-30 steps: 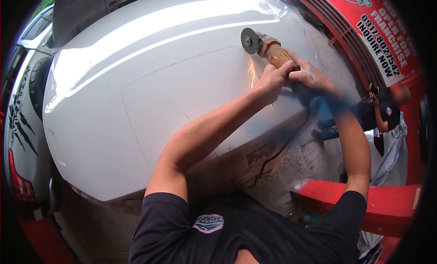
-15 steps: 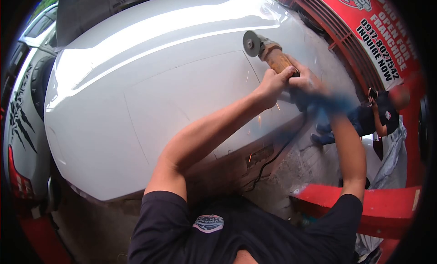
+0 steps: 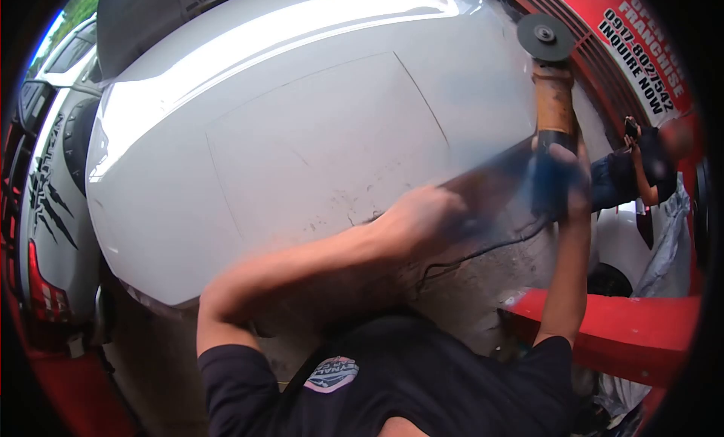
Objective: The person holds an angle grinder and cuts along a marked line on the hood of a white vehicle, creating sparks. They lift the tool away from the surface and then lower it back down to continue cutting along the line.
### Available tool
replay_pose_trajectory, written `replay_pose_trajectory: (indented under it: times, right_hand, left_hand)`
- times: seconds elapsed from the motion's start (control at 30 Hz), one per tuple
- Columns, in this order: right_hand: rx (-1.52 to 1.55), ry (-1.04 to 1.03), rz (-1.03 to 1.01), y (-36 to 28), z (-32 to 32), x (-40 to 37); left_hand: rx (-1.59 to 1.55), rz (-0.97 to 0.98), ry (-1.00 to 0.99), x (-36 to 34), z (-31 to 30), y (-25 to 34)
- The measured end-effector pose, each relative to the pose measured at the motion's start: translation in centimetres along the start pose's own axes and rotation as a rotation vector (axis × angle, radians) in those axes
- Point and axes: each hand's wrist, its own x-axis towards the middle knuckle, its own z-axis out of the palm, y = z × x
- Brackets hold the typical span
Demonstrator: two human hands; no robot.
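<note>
The orange angle grinder [image 3: 555, 105] is up at the right-hand end of the white panel [image 3: 332, 120], its cutting disc [image 3: 545, 37] uppermost and looking well apart from the dark, thin line [image 3: 424, 101] in the surface. I can see no sparks, though I can't tell whether the disc is turning. The right hand [image 3: 571, 173] is closed round the grinder's dark rear part, fingers partly lost in a bluish blur. The left hand [image 3: 430, 218] is off the tool, loosely curled over the panel's near edge — too smeared for me to say whether it has hold of anything. A black cord [image 3: 483, 248] runs just below.

One-handed like this, I'd want a firm grip, the disc turned away from both forearms and the cord kept slack and clear. Against the panel, two hands would be steadier, the disc's edge square to the line and lightly pressed.

Farther right, beyond the grinder, another person [image 3: 641, 165] is near enough to mind — sparks shouldn't fly that way. A red beam [image 3: 633, 324] crosses below.
</note>
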Motion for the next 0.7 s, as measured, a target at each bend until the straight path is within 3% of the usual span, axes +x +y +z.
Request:
replay_pose_trajectory:
  times: [0.07, 0.13, 0.17, 0.23, 0.3, 0.43, 0.53, 0.7]
  right_hand:
    - [0.052, 0.040, -0.026, 1.2, -0.5, -2.3]
    - [0.094, 0.094, -0.041, 2.4, -0.5, -4.0]
    - [0.098, 0.116, -0.035, 3.0, -1.0, -4.8]
    - [0.094, 0.146, -0.003, 3.3, -0.6, -6.8]
    - [0.079, 0.154, 0.001, 3.7, 0.1, -9.1]
    - [0.048, 0.180, 0.009, 2.7, 2.5, -14.6]
    - [-0.016, 0.262, -0.029, 2.9, 5.6, -19.5]
    - [0.060, 0.187, 0.054, 5.9, 7.7, -27.6]
  left_hand:
    - [0.105, -0.045, -0.034, -3.9, 2.3, -1.4]
    - [-0.225, 0.038, 0.227, -8.4, 3.4, -0.8]
    - [-0.355, -0.007, 0.124, -10.0, 3.7, -0.3]
    - [-0.318, 0.052, 0.047, -12.6, 6.0, -0.5]
    - [-0.339, 0.009, -0.175, -14.8, 7.9, -0.5]
    - [-0.546, 0.115, -0.107, -19.0, 9.3, 0.3]
    - [-0.895, 0.090, 0.034, -23.5, 11.5, -1.2]
    - [-1.140, -0.125, -0.029, -37.2, 16.6, -7.6]
